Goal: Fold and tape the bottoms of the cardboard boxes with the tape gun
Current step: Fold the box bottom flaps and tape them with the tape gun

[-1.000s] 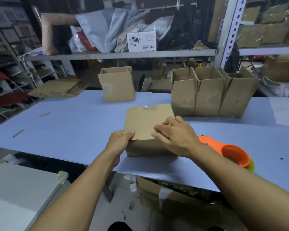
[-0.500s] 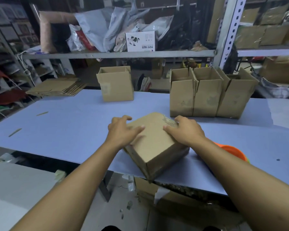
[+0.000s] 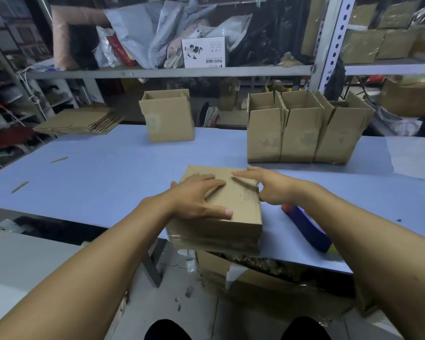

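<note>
A small cardboard box (image 3: 238, 207) lies on its side at the near edge of the blue table (image 3: 108, 173), its taped end facing me. My left hand (image 3: 196, 200) lies flat on the box's top face, thumb along the near edge. My right hand (image 3: 268, 185) touches the top right edge with straight fingers. The tape gun (image 3: 304, 227), blue from this angle, lies on the table just right of the box, partly hidden under my right forearm.
Three upright open boxes (image 3: 302, 133) stand in a row behind the box, another open box (image 3: 168, 119) at the back centre. A stack of flat cardboard blanks (image 3: 81, 120) lies back left. A shelf rack (image 3: 172, 71) runs behind; an open carton (image 3: 255, 273) sits under the table edge.
The box was turned over onto its side between both hands. My left hand went from its left side to flat on top, and my right hand slid to the right edge.
</note>
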Demonstrator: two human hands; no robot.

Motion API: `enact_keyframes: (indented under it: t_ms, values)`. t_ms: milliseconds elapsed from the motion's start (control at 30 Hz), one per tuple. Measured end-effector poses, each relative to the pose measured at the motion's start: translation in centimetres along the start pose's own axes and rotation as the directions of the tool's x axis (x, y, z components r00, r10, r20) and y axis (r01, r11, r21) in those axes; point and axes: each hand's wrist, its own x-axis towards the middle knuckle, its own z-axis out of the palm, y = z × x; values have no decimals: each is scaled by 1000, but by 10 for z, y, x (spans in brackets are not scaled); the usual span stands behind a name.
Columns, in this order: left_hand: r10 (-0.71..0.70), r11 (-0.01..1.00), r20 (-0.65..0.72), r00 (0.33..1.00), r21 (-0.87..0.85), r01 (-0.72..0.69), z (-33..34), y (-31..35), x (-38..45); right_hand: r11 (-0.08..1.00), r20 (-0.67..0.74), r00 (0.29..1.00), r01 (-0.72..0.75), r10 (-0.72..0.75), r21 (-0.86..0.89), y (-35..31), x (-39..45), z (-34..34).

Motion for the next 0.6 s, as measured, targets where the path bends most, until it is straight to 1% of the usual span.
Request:
enact_keyframes:
  t_ms: [33,100,200,267,300,333,400,433,467,567,600]
  values:
    - [18,1000,5,1000,6,-18,-3,-2,-1,998,30,999,18,-17,-54,0,0,-2]
    - [30,999,-4,1000,36,-30,-6,-5,-2,991,20,999,42,-40,-127,2,-1,-3]
    - [-27,992,-105,994,116,39,-14,-5,1,981,-26,999,39,-45,-192,10,-4,-4]
    - [-65,985,-135,989,149,85,-22,-5,0,972,-87,996,2,-23,-234,14,-7,-2]
    - [-75,988,-114,991,125,89,-27,-3,-2,967,-133,991,-14,-21,-255,14,-11,0]
    - [-78,995,-67,995,59,82,-31,1,-4,965,-185,982,-18,-32,-261,14,-13,3]
    - [-59,991,73,996,-117,68,-29,16,-9,974,-269,962,-6,-56,-225,9,-16,8]
    - [-42,990,112,993,-133,57,-24,24,-9,979,-290,955,-3,-58,-204,5,-16,10]
    - [-27,995,109,994,-96,38,-17,31,-9,984,-301,952,-4,-52,-181,4,-15,12]
    - [36,997,-79,996,75,-30,5,28,-3,993,-264,964,17,-47,-114,5,-18,13]
    - [67,994,-109,992,97,-56,6,22,-2,994,-243,968,30,-55,-105,7,-20,12]
